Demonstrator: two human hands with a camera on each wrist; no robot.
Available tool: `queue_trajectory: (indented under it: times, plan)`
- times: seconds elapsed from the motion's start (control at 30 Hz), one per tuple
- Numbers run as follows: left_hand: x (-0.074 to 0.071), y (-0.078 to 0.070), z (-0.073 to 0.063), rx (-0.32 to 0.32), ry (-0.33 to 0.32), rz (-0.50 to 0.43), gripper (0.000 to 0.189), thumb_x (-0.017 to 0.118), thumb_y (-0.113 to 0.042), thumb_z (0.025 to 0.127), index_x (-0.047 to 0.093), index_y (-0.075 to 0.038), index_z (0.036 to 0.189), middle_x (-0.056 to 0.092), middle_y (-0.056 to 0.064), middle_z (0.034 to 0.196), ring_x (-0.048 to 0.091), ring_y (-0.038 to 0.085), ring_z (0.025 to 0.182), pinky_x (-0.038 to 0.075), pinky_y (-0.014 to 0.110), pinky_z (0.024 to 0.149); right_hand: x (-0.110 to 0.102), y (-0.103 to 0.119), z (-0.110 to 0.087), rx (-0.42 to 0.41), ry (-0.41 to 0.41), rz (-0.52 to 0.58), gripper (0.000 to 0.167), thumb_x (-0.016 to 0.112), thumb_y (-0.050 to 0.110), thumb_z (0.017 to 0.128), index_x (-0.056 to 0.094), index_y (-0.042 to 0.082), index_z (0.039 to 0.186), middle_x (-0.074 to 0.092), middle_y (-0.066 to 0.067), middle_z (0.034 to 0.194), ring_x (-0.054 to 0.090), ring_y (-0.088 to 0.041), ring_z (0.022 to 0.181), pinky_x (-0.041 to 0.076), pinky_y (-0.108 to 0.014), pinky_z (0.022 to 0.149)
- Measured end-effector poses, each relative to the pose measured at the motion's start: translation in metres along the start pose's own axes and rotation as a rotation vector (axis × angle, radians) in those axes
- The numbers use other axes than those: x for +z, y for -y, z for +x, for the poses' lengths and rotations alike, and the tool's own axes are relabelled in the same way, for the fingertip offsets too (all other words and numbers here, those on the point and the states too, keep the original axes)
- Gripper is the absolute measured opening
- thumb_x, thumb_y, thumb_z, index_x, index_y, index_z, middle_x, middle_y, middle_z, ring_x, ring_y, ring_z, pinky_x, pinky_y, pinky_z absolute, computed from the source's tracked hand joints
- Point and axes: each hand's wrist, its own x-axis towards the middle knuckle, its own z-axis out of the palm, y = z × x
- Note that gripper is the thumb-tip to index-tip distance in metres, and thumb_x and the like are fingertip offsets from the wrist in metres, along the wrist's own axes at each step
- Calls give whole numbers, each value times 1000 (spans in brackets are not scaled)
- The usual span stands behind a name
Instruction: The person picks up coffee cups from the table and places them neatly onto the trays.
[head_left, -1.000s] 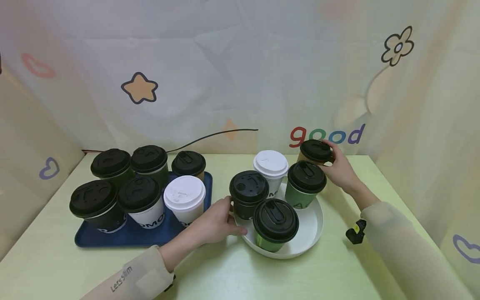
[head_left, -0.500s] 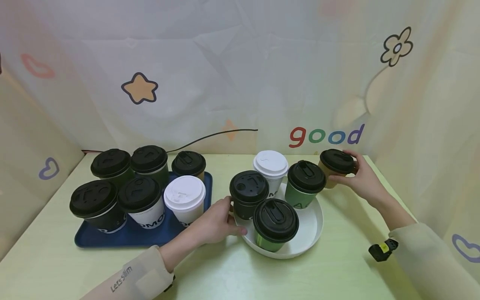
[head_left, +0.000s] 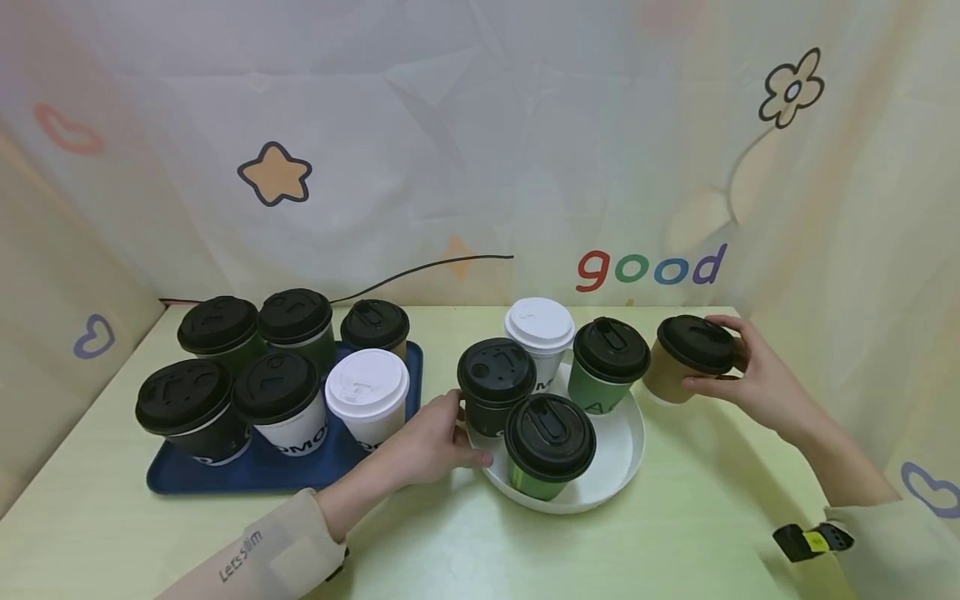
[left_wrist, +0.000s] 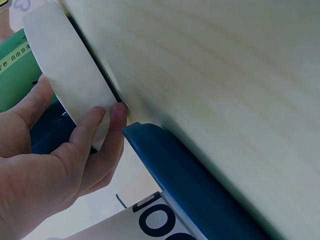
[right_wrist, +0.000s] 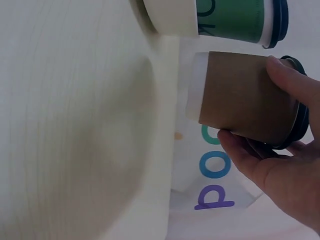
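My right hand grips a brown paper coffee cup with a black lid, thumb on one side and fingers on the other. It is tilted slightly, right of the round white tray; the right wrist view shows its brown sleeve and pale base raised over the table. My left hand holds the tray's left edge; in the left wrist view its thumb is inside the wall and its fingertips outside. On the tray stand a black cup, a white cup and two green cups, one at back right, another in front.
A blue rectangular tray at left carries several lidded cups, among them a white-lidded one near my left forearm. Its edge lies close to my left fingers. A printed curtain hangs behind the table and along both sides.
My right hand has carried the brown cup from behind the back green cup to the right and nearer to me. The left hand and the white tray have stayed in place.
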Motion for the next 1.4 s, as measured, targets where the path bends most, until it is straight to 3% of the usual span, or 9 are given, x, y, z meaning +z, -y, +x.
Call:
queue_trajectory:
  times: [0.23,0.5,0.63,0.77,0.93,1.1,1.4]
  plan:
    - [0,1,0,-10,4,-7,72,90,-10,80,47,6,135,60,11,100,57,18,76,48,33,67,-4,10,-15,-51,69,12,87,85,3,84,28,8,150,53,-16,126,59,-5,104,54,-21,79]
    - [-1,0,0,-7,-1,-5,74,90,-11,80,47,5,138,61,11,102,58,17,77,49,32,67,-13,31,-32,-201,272,27,86,86,-1,82,34,11,149,62,-7,124,62,-10,110,55,-26,84]
    - [-2,-1,0,-16,-3,-5,77,90,-11,80,46,5,140,61,11,103,58,18,78,49,32,68,-11,38,-35,-279,387,135,89,82,-8,82,31,7,152,60,-11,129,64,-18,112,55,-27,88]
    - [-1,0,1,-20,-2,-1,78,90,-11,80,45,5,141,61,11,104,58,18,79,49,33,69,-1,41,-34,-323,444,253,91,79,-16,80,27,2,153,57,-16,131,63,-22,115,55,-29,90]
    - [0,1,1,-17,6,9,76,90,-11,81,45,5,140,61,11,105,58,18,79,49,32,68,15,46,-37,-319,429,275,91,83,-11,79,29,3,151,56,-17,131,61,-21,118,53,-29,93]
    - [0,0,0,-15,0,4,75,90,-11,81,46,5,139,61,11,104,58,18,78,49,32,68,31,55,-42,-307,348,217,91,88,-2,77,35,9,150,55,-13,136,56,-18,123,53,-29,93]
    - [0,0,0,-4,0,4,77,90,-12,81,45,5,141,61,12,105,58,18,79,49,33,69,51,58,-46,-289,250,140,94,92,4,75,38,12,152,51,-7,140,59,-16,115,52,-25,92]
